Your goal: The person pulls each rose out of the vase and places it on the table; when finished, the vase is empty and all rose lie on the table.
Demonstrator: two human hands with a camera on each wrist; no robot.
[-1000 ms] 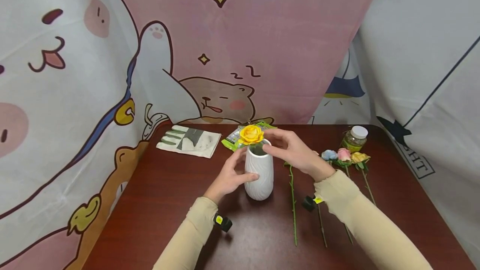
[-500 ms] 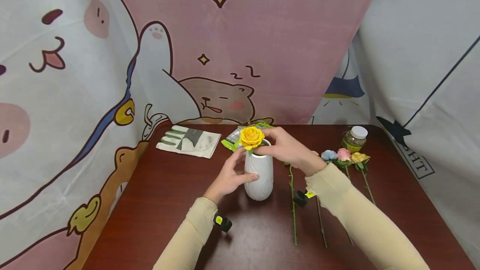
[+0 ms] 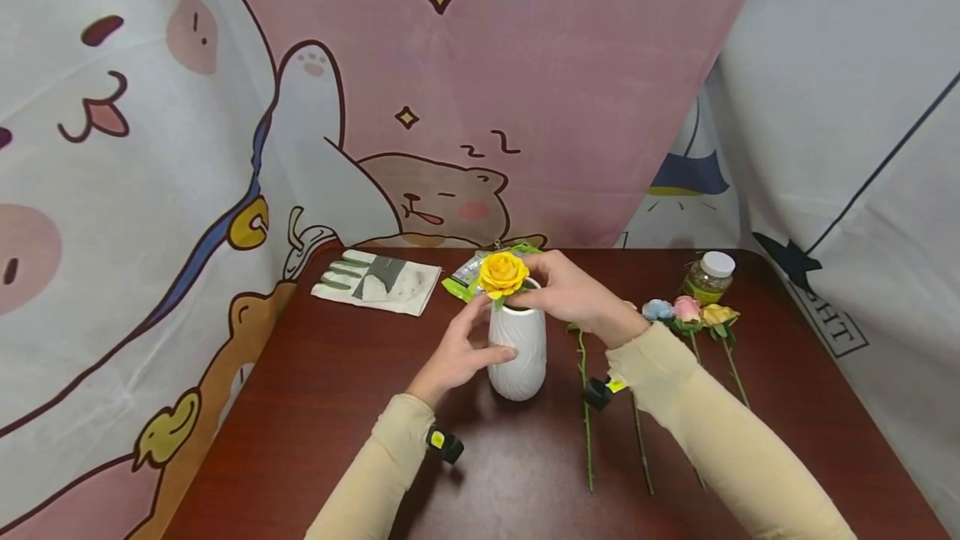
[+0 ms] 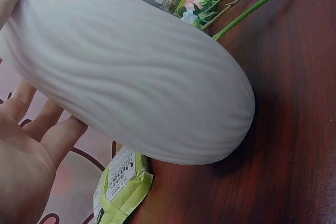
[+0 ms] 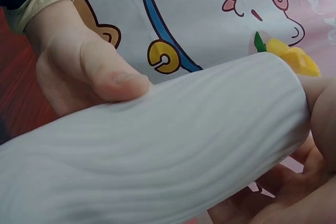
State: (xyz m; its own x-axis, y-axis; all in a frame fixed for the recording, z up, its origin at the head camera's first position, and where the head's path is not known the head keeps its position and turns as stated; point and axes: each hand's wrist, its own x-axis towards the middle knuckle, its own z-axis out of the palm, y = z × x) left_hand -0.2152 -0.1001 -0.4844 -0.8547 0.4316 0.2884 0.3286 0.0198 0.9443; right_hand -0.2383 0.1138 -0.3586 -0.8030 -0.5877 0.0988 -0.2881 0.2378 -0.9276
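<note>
A white vase [image 3: 519, 361] with wavy ridges stands upright on the dark red table. My left hand [image 3: 459, 361] grips its left side, thumb across the front and fingers toward the rim. From the vase mouth rises a yellow rose [image 3: 503, 274], its bloom leaning over the left of the rim and its stem mostly hidden inside. At the rim, my right hand [image 3: 573, 294] holds the rose just under the bloom; the fingertips are partly hidden. In the right wrist view the rose's petals [image 5: 299, 60] show past the vase's mouth.
Several roses with long green stems, among them a pink rose [image 3: 687, 309], lie on the right. Behind them stands a white-capped jar [image 3: 708, 277]. A green-and-silver packet [image 3: 465, 276] lies behind the vase, and gloves [image 3: 378, 282] lie at the back left.
My right hand has moved a little left, inward over the vase mouth. The yellow bloom has turned more upright and toward me. My left hand keeps its place on the vase.
</note>
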